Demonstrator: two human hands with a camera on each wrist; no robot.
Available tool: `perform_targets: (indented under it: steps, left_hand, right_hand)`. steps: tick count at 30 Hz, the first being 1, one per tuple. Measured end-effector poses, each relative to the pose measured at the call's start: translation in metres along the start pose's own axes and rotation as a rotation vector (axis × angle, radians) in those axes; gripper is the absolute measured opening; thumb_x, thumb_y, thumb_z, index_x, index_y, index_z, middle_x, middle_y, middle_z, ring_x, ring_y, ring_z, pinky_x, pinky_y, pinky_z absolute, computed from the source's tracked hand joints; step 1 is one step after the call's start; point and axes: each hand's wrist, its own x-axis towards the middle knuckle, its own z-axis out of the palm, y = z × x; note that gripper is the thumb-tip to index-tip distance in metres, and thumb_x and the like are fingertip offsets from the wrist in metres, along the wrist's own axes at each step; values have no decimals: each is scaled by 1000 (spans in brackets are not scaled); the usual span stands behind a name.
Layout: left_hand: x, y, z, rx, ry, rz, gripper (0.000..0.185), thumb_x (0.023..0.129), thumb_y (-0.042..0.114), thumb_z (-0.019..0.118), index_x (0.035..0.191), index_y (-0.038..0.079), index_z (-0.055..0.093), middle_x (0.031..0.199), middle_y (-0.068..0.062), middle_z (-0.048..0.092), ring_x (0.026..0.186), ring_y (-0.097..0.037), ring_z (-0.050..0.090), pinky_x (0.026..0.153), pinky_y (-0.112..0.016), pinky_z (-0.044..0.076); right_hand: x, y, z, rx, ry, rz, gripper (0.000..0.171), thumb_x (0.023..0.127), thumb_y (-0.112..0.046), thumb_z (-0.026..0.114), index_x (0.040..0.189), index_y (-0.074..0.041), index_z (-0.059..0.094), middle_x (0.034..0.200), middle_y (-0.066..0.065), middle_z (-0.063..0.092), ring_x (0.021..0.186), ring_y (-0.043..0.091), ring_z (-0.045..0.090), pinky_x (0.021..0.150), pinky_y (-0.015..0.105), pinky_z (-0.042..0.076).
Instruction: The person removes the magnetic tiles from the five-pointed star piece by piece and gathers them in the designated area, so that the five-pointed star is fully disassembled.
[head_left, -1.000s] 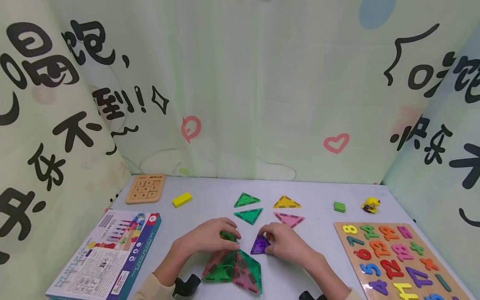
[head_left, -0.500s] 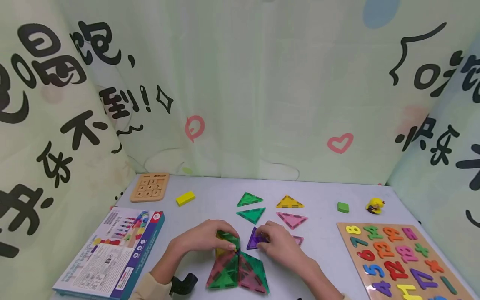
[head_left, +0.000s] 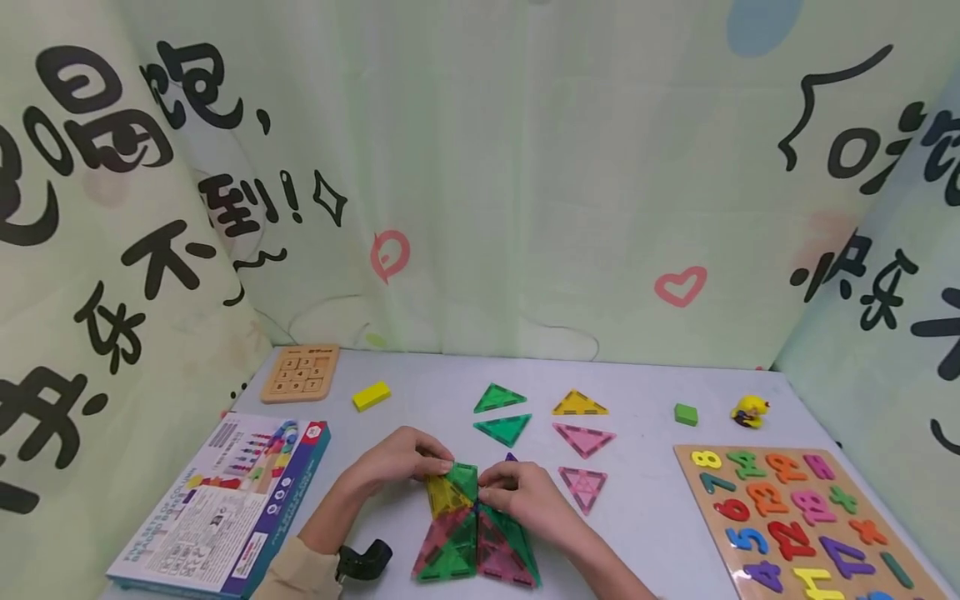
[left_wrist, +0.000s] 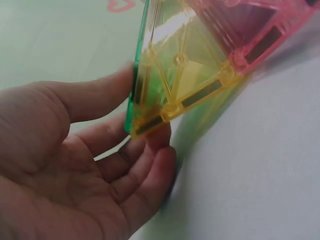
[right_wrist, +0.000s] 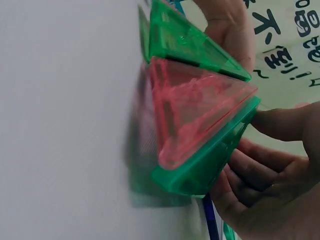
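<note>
A cluster of triangular magnetic tiles, with yellow [head_left: 447, 497], pink [head_left: 500, 546] and green [head_left: 462, 477] faces, stands on the table in front of me. My left hand [head_left: 408, 457] pinches its upper left corner; in the left wrist view the thumb meets the green edge and fingertips reach behind the yellow tile [left_wrist: 185, 75]. My right hand [head_left: 534, 498] is at the cluster's right side, thumb by the tip of a green tile [right_wrist: 212, 157] and fingers curled behind it. Beyond this hand a purple tile [head_left: 511, 457] shows only its tip.
Two flat green tiles [head_left: 504, 429], a yellow tile [head_left: 580, 403] and two pink tiles [head_left: 584, 439] lie behind. A box [head_left: 225, 500] and number board [head_left: 300, 374] are left; a puzzle board [head_left: 795, 517], green block [head_left: 686, 414] and toy duck [head_left: 750, 411] are right.
My right hand has left the purple tile it held and moved left onto the cluster. My left hand has shifted slightly left and up, uncovering more of the yellow and green faces.
</note>
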Motion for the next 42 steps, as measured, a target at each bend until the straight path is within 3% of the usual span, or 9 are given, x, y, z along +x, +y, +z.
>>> perform_targets:
  steps: [6, 13, 22, 26, 29, 31, 34, 38, 42]
  left_hand:
    - [5, -3, -6, -135, -20, 5, 27, 88, 22, 75, 108, 4, 74, 95, -2, 73, 80, -13, 60, 74, -27, 52]
    - [9, -4, -11, -159, -3, 4, 28, 87, 22, 76, 107, 3, 73, 88, 1, 72, 78, -13, 61, 73, -25, 51]
    - [13, -8, -16, -173, -46, 27, 25, 90, 22, 72, 104, 1, 72, 81, 4, 68, 75, -12, 57, 72, -25, 47]
    - [15, -12, -18, -264, -83, 42, 25, 93, 21, 68, 106, 0, 70, 83, 5, 70, 76, -9, 59, 74, -23, 51]
    - [15, -15, -20, -373, -77, 45, 24, 96, 20, 64, 108, -1, 68, 86, 5, 70, 79, -8, 64, 76, -24, 55]
    - [15, -17, -21, -425, -31, 42, 26, 97, 20, 63, 110, -1, 67, 88, 3, 70, 82, -9, 66, 79, -25, 56]
    - [21, -17, -22, -432, 128, 32, 30, 95, 23, 66, 112, -2, 67, 92, -2, 70, 84, -13, 68, 82, -28, 57]
    - [41, -12, -22, -313, 384, 3, 32, 90, 28, 73, 106, 0, 70, 93, -7, 71, 81, -16, 66, 75, -28, 55]
    - [52, -10, -23, -148, 553, -39, 26, 87, 26, 76, 98, 3, 72, 90, -8, 70, 78, -18, 62, 66, -27, 49]
  right_hand:
    - [5, -11, 0, 188, 2, 48, 35, 91, -24, 67, 118, -1, 66, 96, 7, 76, 86, 13, 69, 75, 31, 55]
    - [10, -16, 1, 204, -11, 43, 40, 90, -26, 70, 120, 0, 66, 95, 5, 75, 86, 12, 67, 76, 30, 53]
    - [18, -13, 6, 88, 46, -5, 23, 83, -25, 78, 87, -4, 69, 75, -4, 56, 75, 13, 47, 65, 28, 39]
    - [18, -15, 7, 69, 48, 9, 27, 82, -28, 78, 72, -8, 62, 63, -6, 46, 66, 12, 41, 60, 26, 34]
    - [18, -15, 8, 69, 25, 7, 28, 82, -27, 78, 67, -8, 64, 60, -9, 50, 63, 11, 42, 59, 25, 35]
    - [17, -15, 9, 63, 10, 9, 26, 82, -26, 78, 68, -6, 68, 63, -9, 57, 65, 10, 46, 62, 26, 38]
    - [15, -13, 9, 43, -4, 24, 21, 82, -26, 77, 76, -6, 74, 72, -7, 67, 73, 11, 52, 67, 27, 42]
    - [12, -7, 10, 43, -6, 59, 22, 83, -28, 77, 78, -6, 73, 79, -5, 69, 78, 13, 55, 70, 29, 43]
    - [8, 1, 20, 66, -10, 56, 22, 85, -26, 76, 79, -6, 73, 80, -3, 69, 78, 14, 55, 69, 30, 44]
